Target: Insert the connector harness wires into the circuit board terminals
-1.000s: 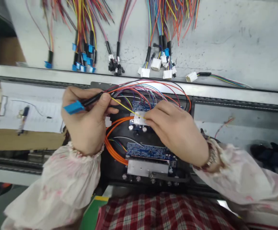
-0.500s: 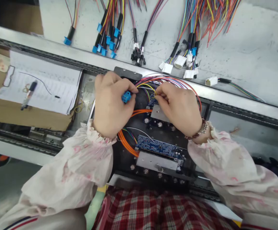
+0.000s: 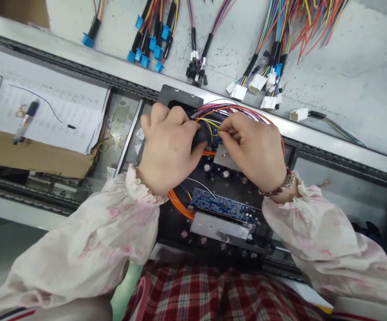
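My left hand [image 3: 171, 147] is curled over the left part of a black panel [image 3: 176, 223], close to a dark raised bracket [image 3: 178, 94]. Its thumb and forefinger are bent, and whatever they hold is hidden. My right hand [image 3: 251, 149] pinches a thin yellow wire [image 3: 209, 121] above the upper blue circuit board, which its fingers partly cover. Beside that board's metal plate [image 3: 225, 158], orange wires [image 3: 209, 153] run under my left hand. A loop of coloured wires [image 3: 240, 107] arches behind both hands. Nearer me lies a second blue circuit board [image 3: 223, 203] with its own metal plate [image 3: 216, 225].
Behind a metal rail [image 3: 113, 71] lie wire harnesses with blue connectors [image 3: 144, 60], black connectors [image 3: 196, 69] and white connectors [image 3: 238, 91]. A single white connector [image 3: 299, 114] lies at the right. Papers [image 3: 56, 98] and a pen [image 3: 26, 120] rest on cardboard at the left.
My left hand has moved right, towards my right hand; the blue connector seen between its fingers is now out of sight. My right hand still pinches the yellow wire. The view has shifted slightly.
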{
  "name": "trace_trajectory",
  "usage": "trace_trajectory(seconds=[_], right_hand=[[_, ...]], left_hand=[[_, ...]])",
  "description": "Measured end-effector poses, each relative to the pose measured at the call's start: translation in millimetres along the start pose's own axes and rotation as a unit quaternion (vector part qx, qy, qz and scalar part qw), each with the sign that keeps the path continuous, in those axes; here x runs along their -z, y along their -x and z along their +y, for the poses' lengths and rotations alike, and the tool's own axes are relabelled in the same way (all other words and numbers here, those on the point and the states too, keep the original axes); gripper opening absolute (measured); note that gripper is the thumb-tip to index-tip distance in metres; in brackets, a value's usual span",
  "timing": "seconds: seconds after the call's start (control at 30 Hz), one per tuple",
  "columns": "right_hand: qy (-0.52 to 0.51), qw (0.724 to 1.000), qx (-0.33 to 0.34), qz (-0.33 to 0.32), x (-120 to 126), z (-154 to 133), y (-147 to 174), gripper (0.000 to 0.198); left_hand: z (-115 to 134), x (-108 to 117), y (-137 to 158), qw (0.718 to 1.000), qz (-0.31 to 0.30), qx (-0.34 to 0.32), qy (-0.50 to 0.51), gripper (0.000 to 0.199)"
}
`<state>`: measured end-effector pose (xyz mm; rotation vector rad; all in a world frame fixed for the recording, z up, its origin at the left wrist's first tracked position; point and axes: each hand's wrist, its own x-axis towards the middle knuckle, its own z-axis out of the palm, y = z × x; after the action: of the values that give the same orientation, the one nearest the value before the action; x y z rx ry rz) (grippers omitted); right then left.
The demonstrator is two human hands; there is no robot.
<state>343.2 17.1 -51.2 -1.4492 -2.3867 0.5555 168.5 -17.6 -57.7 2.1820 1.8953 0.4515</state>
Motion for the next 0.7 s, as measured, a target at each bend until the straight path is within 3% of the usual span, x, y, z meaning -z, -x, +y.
trace_trajectory(seconds=[0.23, 0.3, 0.4, 0.5, 0.57, 0.63, 0.7], right_hand=[[0.002, 1.000, -0.007, -0.004, 2, 0, 2, 0.012], [0.001, 1.000, -0.017, -0.011, 3, -1, 2, 0.012], [0.001, 1.000, -0.022, -0.010, 2, -2, 1, 0.010], [0.010, 1.000, -0.014, 0.005, 1, -2, 0, 0.010], [0.027, 1.000, -0.012, 0.006, -2, -3, -3, 0.011], [0.048, 0.999, -0.010, 0.001, -6, -4, -7, 0.011], [0.065, 0.998, -0.013, -0.005, -7, -8, -10, 0.012]], left_hand=[[12, 9, 9, 0.999, 0.025, -0.016, -0.036, 0.014], [29, 16, 20, 0.997, 0.004, -0.076, -0.030, 0.012], [65, 19, 44, 0.956, -0.064, -0.279, 0.070, 0.017], [102, -1, 69, 0.865, -0.103, -0.452, 0.192, 0.021], [122, -25, 82, 0.833, -0.109, -0.501, 0.208, 0.019], [133, -50, 90, 0.831, -0.104, -0.512, 0.191, 0.020], [138, -67, 96, 0.851, -0.107, -0.493, 0.147, 0.021]])
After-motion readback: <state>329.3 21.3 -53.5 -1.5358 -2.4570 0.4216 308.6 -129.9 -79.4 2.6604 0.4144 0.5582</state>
